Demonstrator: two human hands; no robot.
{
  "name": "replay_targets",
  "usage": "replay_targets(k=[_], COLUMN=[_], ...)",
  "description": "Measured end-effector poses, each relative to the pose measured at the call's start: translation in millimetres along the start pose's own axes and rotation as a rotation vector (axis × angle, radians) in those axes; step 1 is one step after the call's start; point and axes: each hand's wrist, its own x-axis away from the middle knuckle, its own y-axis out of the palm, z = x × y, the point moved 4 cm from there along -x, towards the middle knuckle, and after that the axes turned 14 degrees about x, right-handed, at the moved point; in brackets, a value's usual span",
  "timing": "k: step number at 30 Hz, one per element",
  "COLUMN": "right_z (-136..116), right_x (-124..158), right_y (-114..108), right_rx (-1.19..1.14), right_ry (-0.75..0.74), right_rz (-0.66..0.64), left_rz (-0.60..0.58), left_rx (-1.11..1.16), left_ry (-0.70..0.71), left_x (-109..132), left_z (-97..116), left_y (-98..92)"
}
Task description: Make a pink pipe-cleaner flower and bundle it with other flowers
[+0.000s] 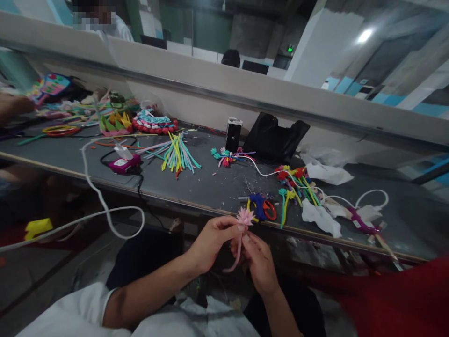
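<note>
A pink craft flower (245, 216) with a spiky head and a long, bending pink stem is held in front of the table's front edge. My left hand (215, 241) pinches it just below the head, thumb and forefinger pressed together. From the other side, the fingers of my right hand (260, 262) are closed on the upper stem. The stem's lower end hangs free between the hands, curving to the left. Close beyond the flower lies a blue thing with yellow and red loops (261, 207). Turquoise and yellow flowers with stems (286, 201) lie to its right.
Fuzzy-looking coloured sticks (178, 154) lie left of centre on the dark table (206, 187). Behind are small flowers (229, 155), a phone-like device (234, 133) and a black bag (275, 138). Purple tools (124, 164) with white cables flank the space. Another person's hand (14, 107) is far left.
</note>
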Motion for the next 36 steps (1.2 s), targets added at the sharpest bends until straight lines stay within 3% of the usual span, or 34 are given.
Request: replay_targets(k=[2, 6, 10, 17, 22, 30, 36], right_z=[-1, -4, 8, 26, 24, 14, 20], right_x=[-10, -37, -63, -89, -104, -98, -94], right_y=[-20, -76, -103, -106, -109, -83, -75], right_rx=[0.227, 0.87, 1.028, 1.26, 1.385, 1.552, 1.508], right_ry=[-0.04, -0.169, -0.187, -0.182, -0.129, -0.029, 0.033], right_rz=[0.082, 0.492, 0.525, 0.465, 0.44, 0.412, 0.48], left_rz=[0.048, 0.148, 0.11, 0.181, 0.206, 0.188, 0.19], left_rx=[-0.007, 0.006, 0.055, 0.203, 0.256, 0.208, 0.229], left_ry=[0.043, 0.063, -0.074, -0.077, -0.097, -0.043, 0.0], left_x=[-1, 0, 5, 11, 13, 12, 16], left_z=[3, 7, 2, -5, -6, -2, 4], left_y=[-3.7, -12.0, -14.8, -26.4, -37.0, -41.1, -45.1])
